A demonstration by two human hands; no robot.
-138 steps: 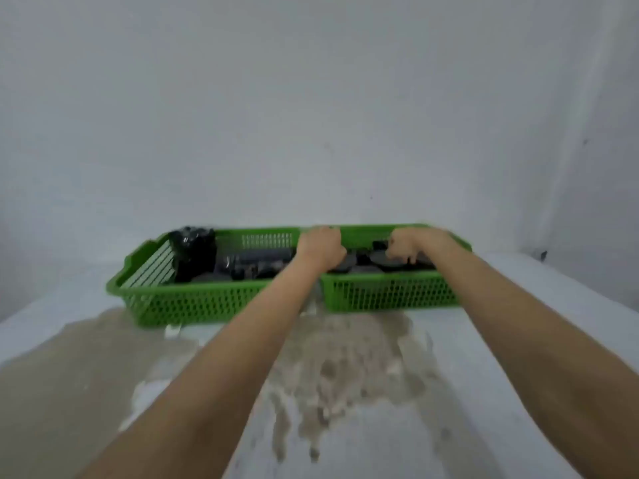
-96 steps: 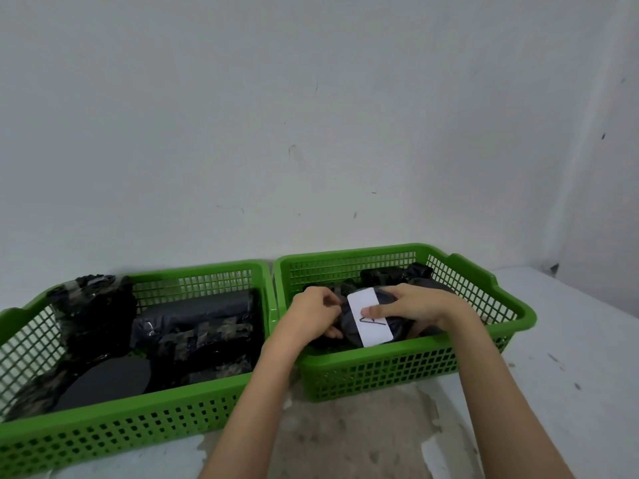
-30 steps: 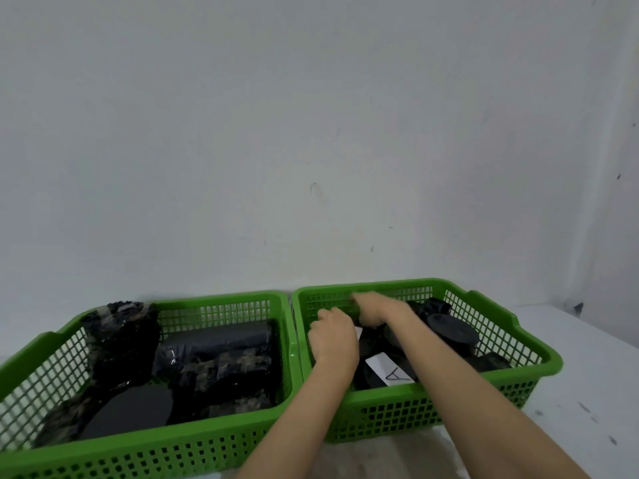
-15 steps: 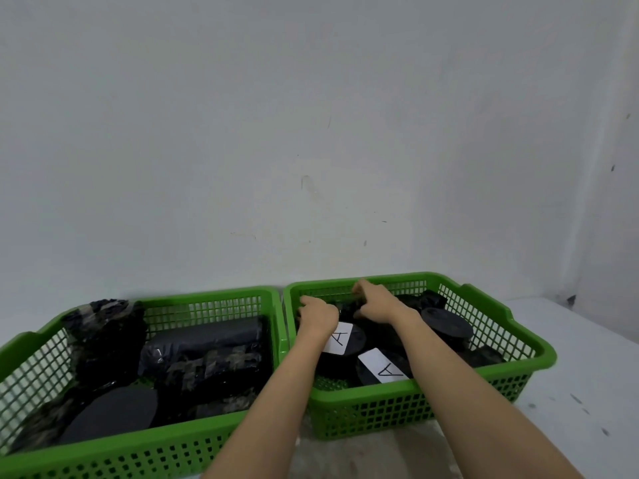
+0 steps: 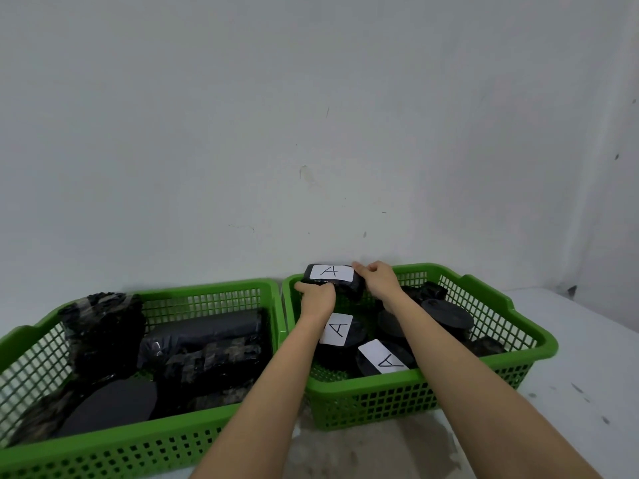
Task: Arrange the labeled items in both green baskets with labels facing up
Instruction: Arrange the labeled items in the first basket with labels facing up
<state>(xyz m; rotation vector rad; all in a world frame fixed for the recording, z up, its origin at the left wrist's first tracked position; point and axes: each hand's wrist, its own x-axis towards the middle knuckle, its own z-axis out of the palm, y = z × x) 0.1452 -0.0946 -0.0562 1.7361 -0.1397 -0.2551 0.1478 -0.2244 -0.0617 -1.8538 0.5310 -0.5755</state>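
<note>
Head view, two green baskets side by side against a white wall (image 5: 311, 98). Left green basket (image 5: 214, 423): near-left corner is cut off by the frame edge; its contents are black and camouflage-wrapped bundles (image 5: 204, 354), one upright bundle (image 5: 103, 326) in the far-left corner, and a flat black disc (image 5: 110, 402) near the front wall. No labels are visible on any of these; whether they face down cannot be told. Right green basket (image 5: 518, 357): both forearms cross its near wall and hide part of the interior. The left hand (image 5: 316, 297) and right hand (image 5: 375, 280) together grip a black wrapped packet (image 5: 333, 280), one at each end, holding it at the far-left corner level with the rim, its white "A" label (image 5: 331, 273) facing up. Whether the packet rests on anything below is hidden by the left hand. Two more "A" labelled items lie face up lower down: one (image 5: 337, 329) partly covered by the left wrist, one (image 5: 382, 356) close to the near wall. Unlabelled-side black round pieces (image 5: 446, 314) crowd the right half; detail there is dark and hard to make out. A strip of green floor shows behind the near wall at left. The baskets' adjoining rims nearly touch. White table (image 5: 587, 392) lies open to the right; stained patch (image 5: 363, 447) in front.
</note>
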